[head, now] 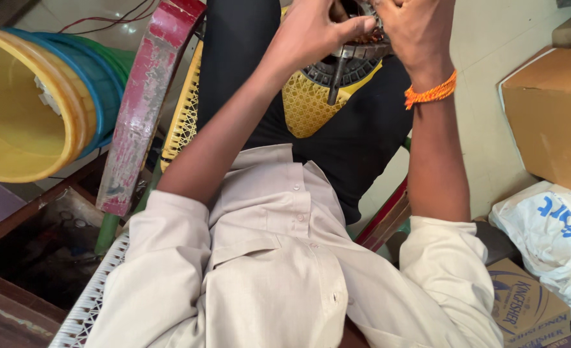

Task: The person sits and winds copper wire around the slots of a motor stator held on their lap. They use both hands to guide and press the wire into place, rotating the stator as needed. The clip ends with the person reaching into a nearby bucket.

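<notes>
Currently mid-rework on the motor stator [353, 61] at 12 o'clock over the lap — left hand [311, 32] and right hand [411, 26] both pinched on its top windings; next likely needs steady fingertip grip.

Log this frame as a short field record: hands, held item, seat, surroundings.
left hand: gripping the round metal part from its left side, thumb pointing right
right hand: on top of the part, partly out of frame; orange thread on the wrist
part: toothed dark ring with a rod hanging down, held over the lap
seat: yellow mesh chair with worn red armrest
left side: stacked buckets, yellow in front
right side: cardboard box, white bag
</notes>
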Tool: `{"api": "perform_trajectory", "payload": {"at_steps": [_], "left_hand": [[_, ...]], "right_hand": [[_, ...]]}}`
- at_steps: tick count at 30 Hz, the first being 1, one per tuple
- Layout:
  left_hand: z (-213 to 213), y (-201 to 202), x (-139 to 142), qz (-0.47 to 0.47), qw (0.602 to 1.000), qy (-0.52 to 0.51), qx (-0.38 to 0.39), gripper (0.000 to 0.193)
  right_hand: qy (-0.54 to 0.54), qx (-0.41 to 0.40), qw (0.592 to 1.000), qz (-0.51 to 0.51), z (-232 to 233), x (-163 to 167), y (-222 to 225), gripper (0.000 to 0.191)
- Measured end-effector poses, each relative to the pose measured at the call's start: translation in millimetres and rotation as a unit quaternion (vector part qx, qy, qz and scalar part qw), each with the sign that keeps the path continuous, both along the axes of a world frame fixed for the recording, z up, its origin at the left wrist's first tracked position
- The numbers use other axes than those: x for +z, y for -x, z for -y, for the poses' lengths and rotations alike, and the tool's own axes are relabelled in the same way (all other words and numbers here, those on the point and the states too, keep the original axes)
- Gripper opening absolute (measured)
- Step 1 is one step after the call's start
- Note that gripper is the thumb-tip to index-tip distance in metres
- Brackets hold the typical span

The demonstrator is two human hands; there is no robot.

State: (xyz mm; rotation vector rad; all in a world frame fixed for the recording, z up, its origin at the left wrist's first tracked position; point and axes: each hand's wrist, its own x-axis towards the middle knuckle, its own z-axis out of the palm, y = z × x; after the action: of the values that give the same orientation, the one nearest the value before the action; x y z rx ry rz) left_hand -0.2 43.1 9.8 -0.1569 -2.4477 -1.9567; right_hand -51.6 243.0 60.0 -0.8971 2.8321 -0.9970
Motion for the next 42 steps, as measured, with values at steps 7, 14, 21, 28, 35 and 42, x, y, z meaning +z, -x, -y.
{"api": "perform_trajectory", "payload": {"at_steps": [7,14,21,28,35,42], "left_hand": [[22,9,-18,0.073,0.971,-0.186,-0.132,0.014],[39,8,-18,-0.017,0.983,-0.078,-0.167,0.016],[47,-1,8,0.004,0.985,-0.091,-0.149,0.02],[20,-50,21,-0.199,0.976,0.091,-0.008,0.062],[8,-49,-18,-0.281,0.954,0.095,0.04,0.054],[5,-49,-24,-0.303,0.944,0.122,0.05,0.05]], "right_hand": [[0.058,0.019,0.996,0.061,21,67,-48,0.005],[0.033,-0.019,0.997,0.067,47,75,-98,0.013],[-0.037,-0.021,0.999,0.0,48,30,-133,0.01],[0.037,-0.084,0.993,0.073,19,33,-145,0.007],[0.042,-0.119,0.991,0.036,3,71,-131,0.006],[0.051,-0.037,0.997,-0.035,19,69,-82,0.007]]}}
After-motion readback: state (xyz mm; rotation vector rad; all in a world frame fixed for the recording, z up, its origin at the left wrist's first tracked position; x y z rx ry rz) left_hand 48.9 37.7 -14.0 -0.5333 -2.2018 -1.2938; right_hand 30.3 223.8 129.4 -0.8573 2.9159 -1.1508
